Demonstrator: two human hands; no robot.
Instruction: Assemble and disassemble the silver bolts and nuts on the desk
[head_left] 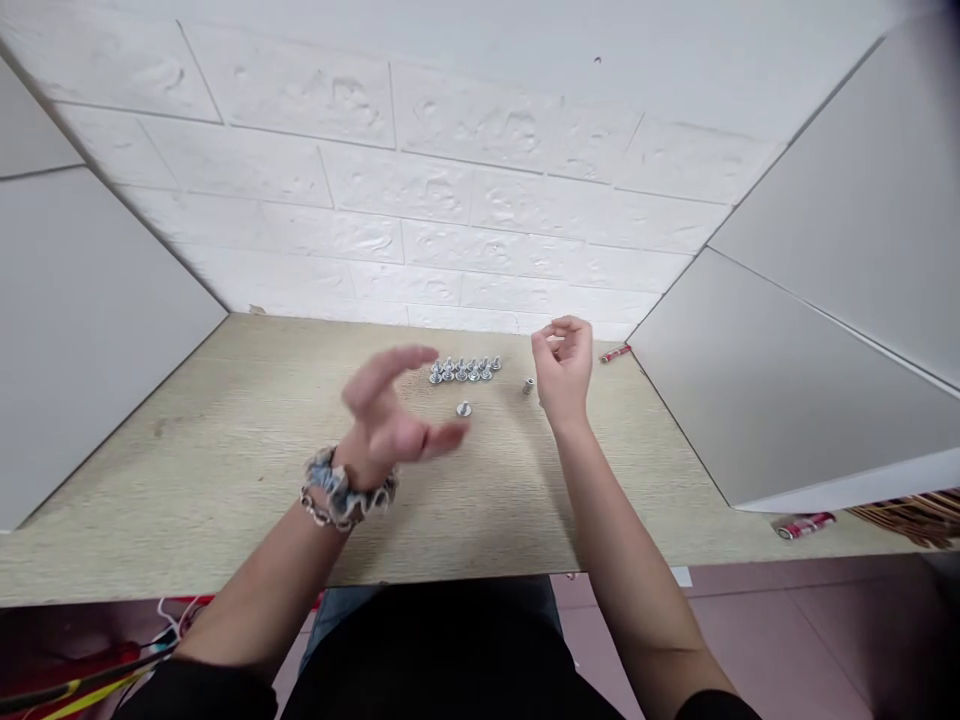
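Note:
My left hand (390, 410) hovers over the board, blurred, with thumb and fingers spread wide and nothing between them. Close by its fingertips, a single silver screw (464, 409) stands on its broad round head with the shank up. Behind it, several similar screws (461, 370) are lined up in two tight rows. My right hand (565, 370) is raised to the right of the rows, fingers curled inward; what they hold, if anything, is hidden. A small metal cylinder (528, 385) stands just left of that hand. Another small piece is mostly covered by the right wrist.
The pale wooden tabletop (225, 430) ends at a white brick-patterned wall (442, 190). Grey panels (82, 340) close in both sides. A red battery-like cylinder (615, 354) lies at the right back corner, and another red cylinder (806, 526) lies near the front right edge.

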